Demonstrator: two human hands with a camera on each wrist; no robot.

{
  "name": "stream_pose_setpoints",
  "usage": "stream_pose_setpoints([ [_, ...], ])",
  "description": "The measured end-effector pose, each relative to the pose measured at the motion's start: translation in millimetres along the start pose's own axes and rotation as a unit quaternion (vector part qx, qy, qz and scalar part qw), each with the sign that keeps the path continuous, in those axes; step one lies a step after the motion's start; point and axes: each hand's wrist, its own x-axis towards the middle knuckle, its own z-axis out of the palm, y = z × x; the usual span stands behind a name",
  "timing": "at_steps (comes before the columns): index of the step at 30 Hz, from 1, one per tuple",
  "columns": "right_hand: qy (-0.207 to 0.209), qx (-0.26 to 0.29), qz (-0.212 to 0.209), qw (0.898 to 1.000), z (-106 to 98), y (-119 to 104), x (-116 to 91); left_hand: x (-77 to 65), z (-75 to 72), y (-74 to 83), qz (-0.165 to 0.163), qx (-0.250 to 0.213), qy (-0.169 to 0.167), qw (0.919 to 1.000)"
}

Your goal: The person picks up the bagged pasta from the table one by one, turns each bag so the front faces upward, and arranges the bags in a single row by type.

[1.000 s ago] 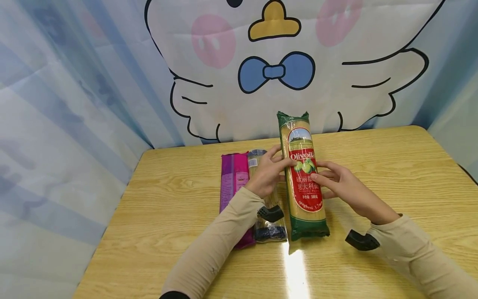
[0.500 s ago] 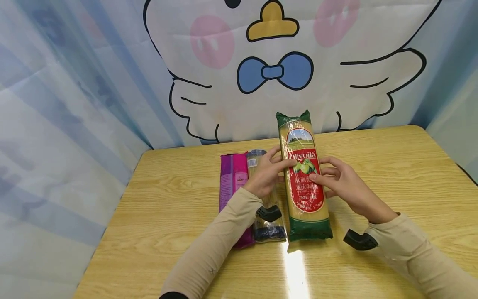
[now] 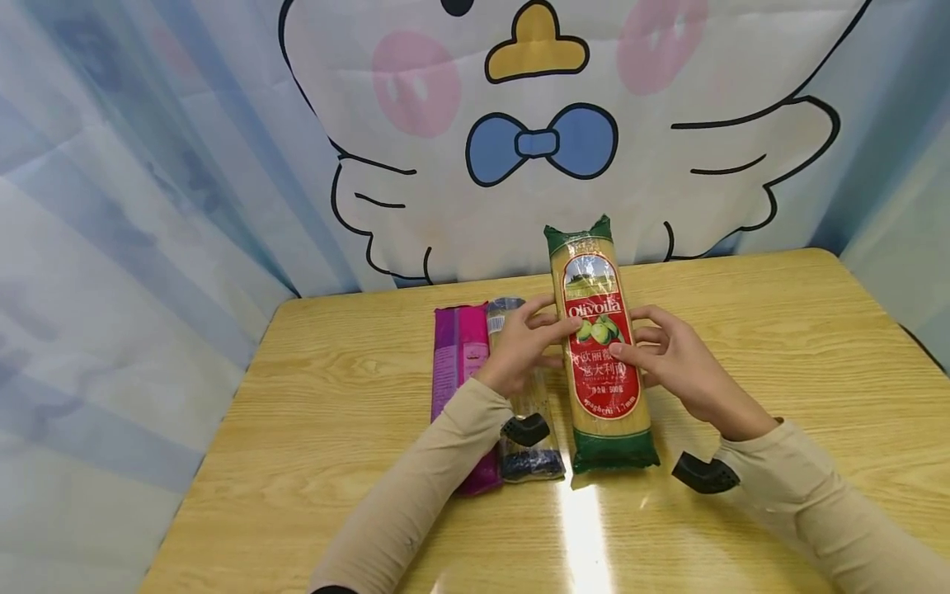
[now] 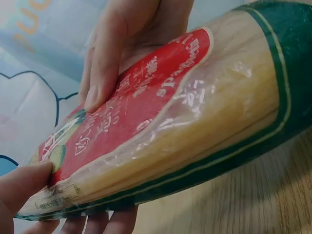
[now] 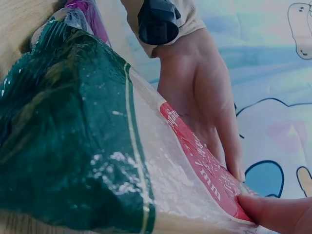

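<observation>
A long packet of spaghetti (image 3: 603, 379), green at both ends with a red label, is held between both hands with its label facing up toward the head camera. My left hand (image 3: 519, 342) grips its left edge, thumb on the label and fingers underneath. On the right edge, my right hand (image 3: 686, 371) pinches it the same way, thumb across the lower label. The left wrist view shows the packet (image 4: 195, 126) with fingers curled below it. In the right wrist view its green end (image 5: 73, 131) is close to the camera.
Left of the spaghetti, a purple packet (image 3: 453, 363) and a clear packet with dark blue ends (image 3: 533, 464) lie side by side on the wooden table (image 3: 334, 429), partly behind the left arm. A cartoon-printed curtain (image 3: 416, 214) hangs behind the table's far edge.
The spaghetti packet has turned slightly so its label faces the head camera more squarely. Both hands keep their grip; the whole view has shifted a little.
</observation>
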Motion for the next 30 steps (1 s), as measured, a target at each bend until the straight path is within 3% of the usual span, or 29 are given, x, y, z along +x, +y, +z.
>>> stream_pose_setpoints([
  [7, -0.008, 0.003, 0.001, 1.000, -1, 3, 0, -3.8, 0.3, -0.9, 0.002, 0.006, 0.015, 0.9999],
  [17, -0.008, -0.003, 0.004, 1.000, -7, 8, 3, -0.2, 2.9, -3.0, -0.012, -0.023, 0.028, 0.9993],
  [24, -0.006, -0.011, 0.014, 1.000, -16, 15, 5, 5.2, 11.6, -6.3, -0.028, -0.037, 0.037, 0.9982],
  [30, -0.009, -0.008, 0.025, 1.000, -25, 21, 7, 10.4, 20.1, -5.9, -0.037, -0.022, 0.037, 0.9984],
])
